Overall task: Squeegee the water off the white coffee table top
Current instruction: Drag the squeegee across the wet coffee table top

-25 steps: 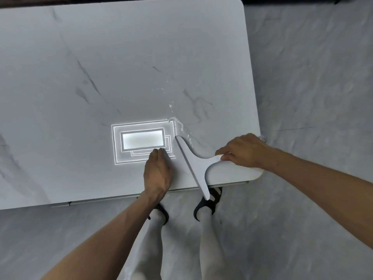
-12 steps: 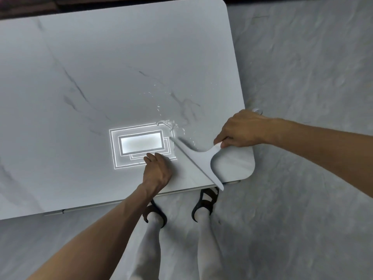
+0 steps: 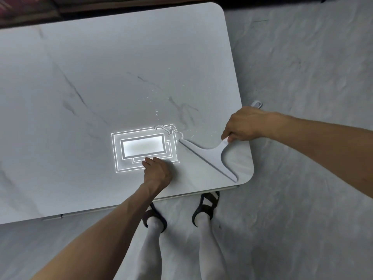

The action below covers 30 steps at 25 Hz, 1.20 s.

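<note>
1. The squeegee (image 3: 210, 156) has swung flatter, and now lies wholly on the tabletop (image 3: 121, 67) at its near right corner.
2. The right hand (image 3: 244, 124) has its fingers grasping the handle; the left hand (image 3: 157, 172) rests released on the tabletop.
3. Water (image 3: 165, 128) pools at the blade's far tip; the blade should probably start beyond it, pressed evenly.

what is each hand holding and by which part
The right hand grips the squeegee by its handle. The left hand holds nothing; it rests on the table.
</note>
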Available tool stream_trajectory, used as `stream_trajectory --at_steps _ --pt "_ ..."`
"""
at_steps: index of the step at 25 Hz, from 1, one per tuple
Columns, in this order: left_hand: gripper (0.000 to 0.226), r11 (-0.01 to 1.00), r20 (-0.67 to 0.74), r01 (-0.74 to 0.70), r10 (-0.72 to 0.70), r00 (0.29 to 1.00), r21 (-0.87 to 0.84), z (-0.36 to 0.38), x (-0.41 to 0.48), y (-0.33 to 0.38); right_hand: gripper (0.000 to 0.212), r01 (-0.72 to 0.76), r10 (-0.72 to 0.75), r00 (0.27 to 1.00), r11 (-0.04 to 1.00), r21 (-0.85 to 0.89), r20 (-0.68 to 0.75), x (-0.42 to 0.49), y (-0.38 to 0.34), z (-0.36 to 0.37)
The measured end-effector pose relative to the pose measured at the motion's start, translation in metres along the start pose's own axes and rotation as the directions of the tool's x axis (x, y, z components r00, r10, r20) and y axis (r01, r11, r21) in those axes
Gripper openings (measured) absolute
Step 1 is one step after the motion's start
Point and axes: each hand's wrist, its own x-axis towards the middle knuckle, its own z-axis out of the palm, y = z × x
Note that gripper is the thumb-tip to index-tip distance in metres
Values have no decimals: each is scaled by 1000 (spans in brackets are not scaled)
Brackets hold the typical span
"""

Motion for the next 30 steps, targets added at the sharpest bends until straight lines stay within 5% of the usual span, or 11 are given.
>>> stream_trajectory --at_steps 3,7,10,12,17,21,30 --pt "46 1000 55 -15 14 998 20 -4 -3 1 32 -28 25 999 996 -80 -47 -5 17 -16" --pt "36 951 -58 26 -46 997 -309 -14 -6 -12 31 42 -47 996 997 -72 -73 -8 4 -34" --pt "28 697 -96 87 -220 971 -712 -16 -17 -52 30 158 -158 986 987 7 -45 9 -41 -45" --pt "31 569 -97 109 -320 942 -815 -16 -29 -86 30 231 -229 973 970 80 -30 35 -82 -51" --pt "40 568 -118 220 -498 859 -793 -9 -30 -157 28 347 -336 938 918 192 -85 110 -174 -61" --pt "50 542 -85 232 -496 864 -808 -10 -21 -193 31 299 -283 954 927 226 -102 153 -206 -70" --pt "41 589 -102 199 -438 893 -783 -53 14 -183 30 75 -36 988 963 259 -152 170 -128 -100"
